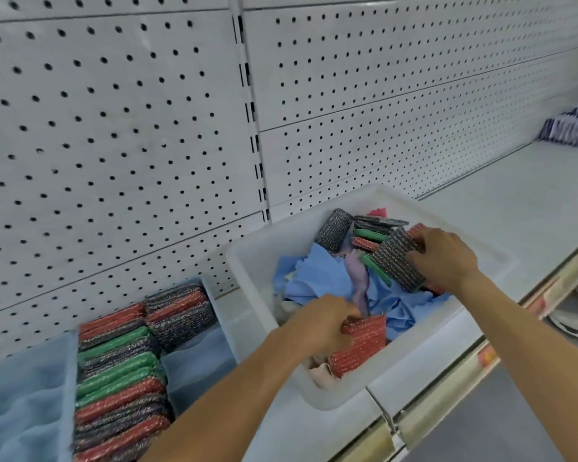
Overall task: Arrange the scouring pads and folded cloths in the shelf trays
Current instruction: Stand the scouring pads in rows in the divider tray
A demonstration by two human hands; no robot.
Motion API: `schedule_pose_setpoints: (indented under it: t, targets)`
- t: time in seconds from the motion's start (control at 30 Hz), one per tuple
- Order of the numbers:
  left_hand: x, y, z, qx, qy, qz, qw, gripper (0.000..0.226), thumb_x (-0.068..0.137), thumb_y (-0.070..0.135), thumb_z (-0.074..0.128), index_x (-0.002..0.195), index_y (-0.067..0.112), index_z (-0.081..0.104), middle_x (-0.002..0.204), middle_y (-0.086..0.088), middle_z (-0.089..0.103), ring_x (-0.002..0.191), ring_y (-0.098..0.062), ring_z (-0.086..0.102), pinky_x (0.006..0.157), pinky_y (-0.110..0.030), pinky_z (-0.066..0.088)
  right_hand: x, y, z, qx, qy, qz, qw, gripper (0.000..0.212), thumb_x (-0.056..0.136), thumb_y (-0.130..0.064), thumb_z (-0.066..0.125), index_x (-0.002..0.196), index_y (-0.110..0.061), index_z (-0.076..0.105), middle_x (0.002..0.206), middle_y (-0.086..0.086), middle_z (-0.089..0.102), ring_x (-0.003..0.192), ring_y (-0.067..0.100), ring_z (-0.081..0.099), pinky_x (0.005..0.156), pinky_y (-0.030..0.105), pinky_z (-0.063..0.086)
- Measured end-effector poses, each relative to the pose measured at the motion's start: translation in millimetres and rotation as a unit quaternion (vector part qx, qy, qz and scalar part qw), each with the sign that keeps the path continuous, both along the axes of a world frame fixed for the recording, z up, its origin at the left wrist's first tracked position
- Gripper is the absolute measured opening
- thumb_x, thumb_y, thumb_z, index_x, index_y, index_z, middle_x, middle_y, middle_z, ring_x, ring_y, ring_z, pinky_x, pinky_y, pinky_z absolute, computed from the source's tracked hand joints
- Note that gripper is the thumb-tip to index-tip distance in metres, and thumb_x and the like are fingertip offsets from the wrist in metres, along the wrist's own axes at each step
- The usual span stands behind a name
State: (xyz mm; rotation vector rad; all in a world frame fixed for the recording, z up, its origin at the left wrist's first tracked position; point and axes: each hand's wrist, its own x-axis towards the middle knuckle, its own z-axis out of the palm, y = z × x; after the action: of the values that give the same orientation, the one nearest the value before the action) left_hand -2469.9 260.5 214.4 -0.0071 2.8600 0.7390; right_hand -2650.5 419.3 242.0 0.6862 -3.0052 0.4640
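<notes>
Red pad point(359, 345) pinched, L fingers point(346, 323) | black pad point(397, 263) gripped, R fingers point(417, 258)

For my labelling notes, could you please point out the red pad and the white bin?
red pad point(361, 345), head view, middle of its face.
white bin point(414, 361), head view, near wall.

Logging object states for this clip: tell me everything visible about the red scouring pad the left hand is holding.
The red rectangular scouring pad looks like sparkly metallic mesh with rounded corners. It stands tilted on edge at the near end of the white plastic bin, over a beige cloth and beside crumpled blue cloths. The left hand pinches its upper left corner.
</notes>
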Motion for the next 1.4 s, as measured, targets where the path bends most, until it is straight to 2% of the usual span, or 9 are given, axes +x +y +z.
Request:
schedule_pose_setpoints:
  t: [0.17, 0.37, 0.5, 0.63, 0.7, 0.83, 1.07, 1.23, 1.4]
  targets:
    - [24, -13, 19, 0.047, 0.110, 0.127, 0.985, 0.034, 0.091, 0.023, 0.061, 0.125, 0.025, 0.061, 0.116, 0.001, 0.069, 0.104, -0.017, 0.063, 0.087, -0.034, 0.051, 24, -13, 26, -0.096, 0.082, -0.024, 0.992, 0.023, 0.087, -0.031, 0.061, 0.105, -0.017, 0.064, 0.096, 0.008, 0.066, 0.091, 0.031, 0.060, 0.070, 0.038, 0.050]
    - [95, -62, 48, 0.220, 0.233, 0.283, 0.904, 0.032, 0.090, 0.023, 0.067, 0.120, 0.029, 0.058, 0.110, 0.013, 0.068, 0.095, -0.003, 0.066, 0.089, -0.033, 0.054, 62, -52, 42, -0.230, 0.093, 0.072, 0.966, 0.018, 0.088, -0.028, 0.063, 0.099, -0.015, 0.060, 0.093, 0.010, 0.063, 0.087, 0.032, 0.057, 0.070, 0.042, 0.050]
    - [154, -115, 55, 0.138, 0.244, 0.390, 0.877, 0.024, 0.089, 0.023, 0.069, 0.109, 0.033, 0.060, 0.108, 0.020, 0.064, 0.099, 0.002, 0.060, 0.094, -0.027, 0.047, 97, -85, 45, -0.301, 0.042, 0.145, 0.942, 0.019, 0.087, -0.026, 0.066, 0.101, -0.014, 0.061, 0.090, 0.008, 0.065, 0.081, 0.027, 0.058, 0.070, 0.036, 0.047]
    - [175, -148, 45, 0.028, 0.167, 0.416, 0.894, 0.028, 0.087, 0.020, 0.071, 0.113, 0.027, 0.066, 0.113, 0.009, 0.067, 0.100, -0.005, 0.059, 0.094, -0.023, 0.042, 135, -117, 47, -0.344, -0.013, 0.208, 0.916, 0.009, 0.086, -0.020, 0.068, 0.092, -0.019, 0.062, 0.076, -0.002, 0.063, 0.066, 0.016, 0.057, 0.063, 0.036, 0.048]
    - [174, -154, 37, -0.016, 0.139, 0.402, 0.905, 0.028, 0.086, 0.019, 0.072, 0.112, 0.027, 0.068, 0.115, 0.008, 0.068, 0.103, -0.009, 0.062, 0.095, -0.026, 0.045, 148, -127, 46, -0.341, -0.019, 0.219, 0.914, 0.009, 0.085, -0.020, 0.069, 0.092, -0.020, 0.062, 0.078, -0.004, 0.062, 0.069, 0.011, 0.056, 0.065, 0.032, 0.044]
    - [166, -158, 22, -0.097, 0.099, 0.363, 0.921, 0.027, 0.088, 0.019, 0.068, 0.114, 0.027, 0.069, 0.121, 0.009, 0.067, 0.109, -0.012, 0.062, 0.097, -0.033, 0.049, 162, -135, 39, -0.340, -0.030, 0.231, 0.911, 0.012, 0.084, -0.019, 0.069, 0.095, -0.020, 0.064, 0.087, 0.000, 0.064, 0.078, 0.018, 0.057, 0.070, 0.032, 0.044]
    - [158, -158, -3, -0.194, 0.105, 0.358, 0.907, 0.021, 0.089, 0.029, 0.066, 0.109, 0.036, 0.069, 0.112, 0.006, 0.060, 0.102, -0.013, 0.057, 0.080, -0.028, 0.048, 184, -137, 30, -0.337, -0.051, 0.245, 0.908, 0.017, 0.082, -0.017, 0.072, 0.088, -0.028, 0.061, 0.085, -0.009, 0.062, 0.081, 0.014, 0.056, 0.069, 0.026, 0.041]
    - [168, -165, -22, -0.166, 0.111, 0.342, 0.918, 0.023, 0.080, 0.038, 0.075, 0.102, 0.035, 0.073, 0.113, 0.010, 0.054, 0.108, -0.014, 0.048, 0.089, -0.029, 0.040, 187, -136, 27, -0.317, -0.048, 0.252, 0.913, 0.022, 0.082, -0.017, 0.072, 0.087, -0.033, 0.058, 0.085, -0.012, 0.062, 0.082, 0.015, 0.057, 0.069, 0.031, 0.045]
    - [175, -172, -20, -0.101, 0.091, 0.315, 0.939, 0.028, 0.078, 0.044, 0.076, 0.104, 0.036, 0.073, 0.116, 0.012, 0.064, 0.108, -0.011, 0.056, 0.101, -0.037, 0.041, 187, -140, 21, -0.321, -0.062, 0.240, 0.914, 0.028, 0.081, -0.019, 0.073, 0.084, -0.040, 0.055, 0.084, -0.016, 0.062, 0.082, 0.012, 0.059, 0.069, 0.030, 0.044]
